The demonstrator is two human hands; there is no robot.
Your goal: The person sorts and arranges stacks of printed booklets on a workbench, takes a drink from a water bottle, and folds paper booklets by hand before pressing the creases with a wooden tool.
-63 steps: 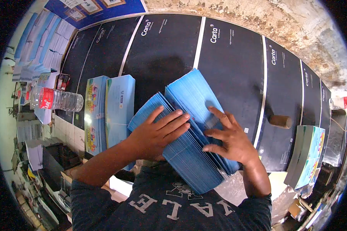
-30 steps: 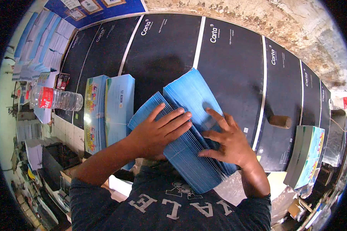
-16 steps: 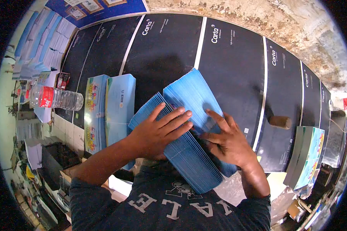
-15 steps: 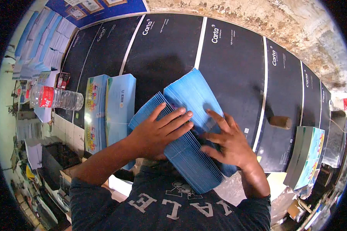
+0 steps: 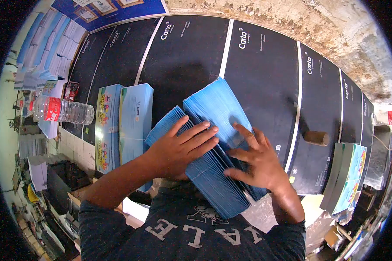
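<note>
Two long bundles of folded blue paper sheets lie side by side, slanting from my chest up across the table. My left hand [image 5: 178, 145] rests on the left bundle [image 5: 217, 189], palm down with fingers stretched apart, the tips reaching toward the seam. Over the right bundle [image 5: 222, 106], my right hand [image 5: 263, 163] lies with spread fingers, its thumb pointing into the dark gap between the bundles. Both hands are open and press on the paper without gripping it. Their lower sides and the sheets beneath are hidden.
Printed booklet stacks [image 5: 136, 122] stand left beside a water bottle [image 5: 72, 110] lying sideways. At right are a brown cylindrical block [image 5: 316, 138] and another booklet stack [image 5: 346, 178]. Black "Carta" boards [image 5: 265, 82] cover the table, up to a stained wall [image 5: 274, 15].
The gap between the two bundles has widened a little, and their upper ends have shifted slightly. My right thumb has moved slightly left; my left hand stays in place.
</note>
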